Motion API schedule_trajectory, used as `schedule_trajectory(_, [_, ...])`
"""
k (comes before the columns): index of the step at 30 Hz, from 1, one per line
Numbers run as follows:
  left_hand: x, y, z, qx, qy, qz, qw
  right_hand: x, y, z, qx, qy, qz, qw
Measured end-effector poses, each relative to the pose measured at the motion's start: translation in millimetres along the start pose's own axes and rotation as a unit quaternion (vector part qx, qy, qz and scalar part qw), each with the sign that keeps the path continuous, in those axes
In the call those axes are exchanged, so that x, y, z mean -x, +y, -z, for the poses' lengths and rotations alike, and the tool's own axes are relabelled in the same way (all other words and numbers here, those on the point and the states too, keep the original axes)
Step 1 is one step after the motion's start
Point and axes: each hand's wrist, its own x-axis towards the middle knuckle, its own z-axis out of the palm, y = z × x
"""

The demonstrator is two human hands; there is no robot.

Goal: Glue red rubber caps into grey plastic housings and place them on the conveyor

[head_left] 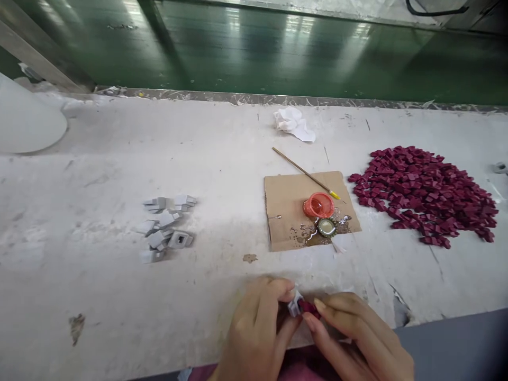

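Near the table's front edge, my left hand [256, 325] pinches a small grey plastic part [294, 304] between thumb and forefinger. My right hand [357, 330] is closed on a small dark red plastic part [309, 308]. The two parts meet end to end; how far one sits inside the other I cannot tell. Several similar grey parts [164, 225] lie loosely grouped at left, one showing a dark square opening. A large heap of dark red parts [424, 193] lies at right.
A cardboard piece [286, 196] bears a small red cup [318, 205], a bottle cap [327, 227] and wet spots. A thin brush [301, 170] with a yellow end lies across its far edge. Crumpled white tissue [294, 124] lies behind. A white container [27, 116] stands far left.
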Motion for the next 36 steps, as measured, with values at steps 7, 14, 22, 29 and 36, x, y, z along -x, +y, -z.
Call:
schedule_trajectory(7, [-5.0,2.1,0.2,-0.015,0.003,-0.014,1.000,-8.9,-4.7,8.3,0.100,-0.025,0.047,0.994])
schedule_trajectory(14, [-4.9,3.8,0.8,-0.030,0.009,-0.026,0.999,-6.9,-4.2,20.7,0.125,-0.131,0.070,0.981])
schedule_trajectory(22, [-5.2,5.4,1.7,-0.013,0.005,-0.018,1.000,-11.6,-1.1,13.1,0.043,-0.108,-0.031,0.993])
schedule_trajectory(29, [-7.8,9.7,2.9,0.009,-0.007,-0.003,1.000,-8.2,1.3,6.3,-0.059,-0.098,-0.068,0.991])
schedule_trajectory(36, [-6.0,4.9,3.5,0.005,-0.005,-0.026,1.000,-10.5,-0.2,-1.5,-0.064,-0.060,-0.013,0.996])
